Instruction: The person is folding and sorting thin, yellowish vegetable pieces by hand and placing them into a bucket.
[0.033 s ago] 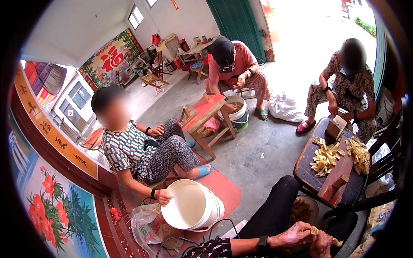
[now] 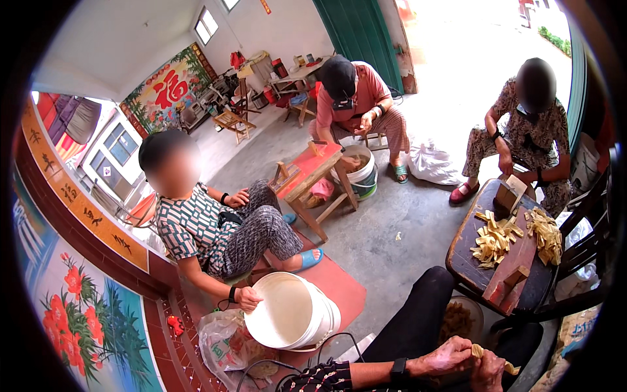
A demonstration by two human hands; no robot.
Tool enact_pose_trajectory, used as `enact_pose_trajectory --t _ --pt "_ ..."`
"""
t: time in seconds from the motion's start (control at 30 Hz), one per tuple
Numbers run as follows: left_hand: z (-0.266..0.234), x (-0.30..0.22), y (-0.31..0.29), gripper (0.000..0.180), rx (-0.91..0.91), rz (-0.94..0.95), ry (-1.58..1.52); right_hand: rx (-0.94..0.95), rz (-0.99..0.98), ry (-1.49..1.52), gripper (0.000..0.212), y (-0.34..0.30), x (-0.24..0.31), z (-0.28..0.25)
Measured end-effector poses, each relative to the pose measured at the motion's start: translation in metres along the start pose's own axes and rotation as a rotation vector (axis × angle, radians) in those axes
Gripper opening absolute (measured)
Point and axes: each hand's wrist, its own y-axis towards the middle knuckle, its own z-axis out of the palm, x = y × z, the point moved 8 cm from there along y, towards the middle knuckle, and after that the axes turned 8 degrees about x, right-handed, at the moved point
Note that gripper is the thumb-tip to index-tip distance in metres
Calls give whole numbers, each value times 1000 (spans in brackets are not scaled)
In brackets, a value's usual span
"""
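Note:
At the lower right, my left hand (image 2: pixel 449 357), a black band on its wrist, is closed with its fingertips on a pale yellow strip (image 2: pixel 477 351). Close beside it my right hand (image 2: pixel 488 372) is closed too, and the strip's other end sticks out past its fingers. What the strip is made of I cannot tell. Partly hidden behind my knee and hands, a round basin (image 2: pixel 480 318) holds yellow-brown pieces. Just beyond stands a dark stool (image 2: pixel 462 258) with two heaps of similar strips (image 2: pixel 494 240) and a reddish wooden board with upright blocks (image 2: pixel 511 271).
To the left a seated person (image 2: pixel 196 222) grips the rim of a white bucket (image 2: pixel 320 313). Another person (image 2: pixel 356 98) reaches into a bucket beside a red-topped bench (image 2: pixel 307 171). A third person (image 2: pixel 522 130) sits behind the stool. Black cables (image 2: pixel 356 343) run near my left arm.

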Motion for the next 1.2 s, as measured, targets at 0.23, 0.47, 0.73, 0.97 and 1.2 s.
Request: enact_pose_trajectory --t 0.23,0.47,0.73,0.97,1.2 --pt "4 9 1 22 134 42 -75 82 -53 -57 38 -3 0 2" --pt "5 -7 -5 25 169 65 -6 45 62 764 24 8 -15 -18" --pt "10 -14 -10 28 207 77 -32 133 74 921 24 9 -11 -39" --pt "11 -22 -16 27 208 63 -2 167 67 1010 27 1 -13 -25" --pt "-3 -44 -21 23 204 26 220 -107 -196 707 39 7 -10 -36"
